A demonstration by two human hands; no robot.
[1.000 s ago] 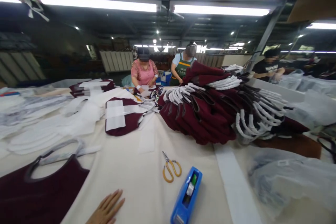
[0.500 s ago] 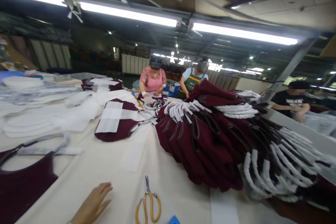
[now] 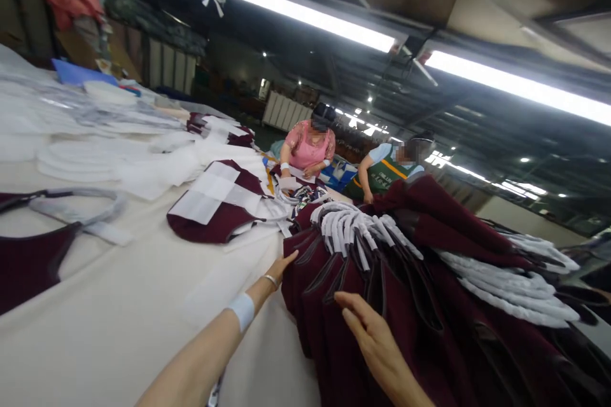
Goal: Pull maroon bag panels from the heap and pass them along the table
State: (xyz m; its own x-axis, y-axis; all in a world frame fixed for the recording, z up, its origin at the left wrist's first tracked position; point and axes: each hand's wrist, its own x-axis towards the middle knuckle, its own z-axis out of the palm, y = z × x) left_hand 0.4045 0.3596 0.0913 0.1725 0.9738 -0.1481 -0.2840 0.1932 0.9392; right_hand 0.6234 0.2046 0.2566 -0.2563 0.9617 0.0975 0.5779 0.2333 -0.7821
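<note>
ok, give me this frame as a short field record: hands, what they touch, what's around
left hand: arm stretched out, fingertips at the near edge of the fanned stack of maroon knit garments with white neck trims
right hand: open, flat on the same stack
surface: cream cloth-covered table
nearby: folded maroon garment with white paper sheets; maroon piece at left edge
others: two people working at the far end

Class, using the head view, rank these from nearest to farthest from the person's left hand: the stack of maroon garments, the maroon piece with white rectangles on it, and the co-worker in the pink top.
1. Stack of maroon garments: the left hand touches its left edge.
2. Maroon piece with white rectangles: farther up the table, to the left.
3. Co-worker in the pink top: at the far end.
</note>
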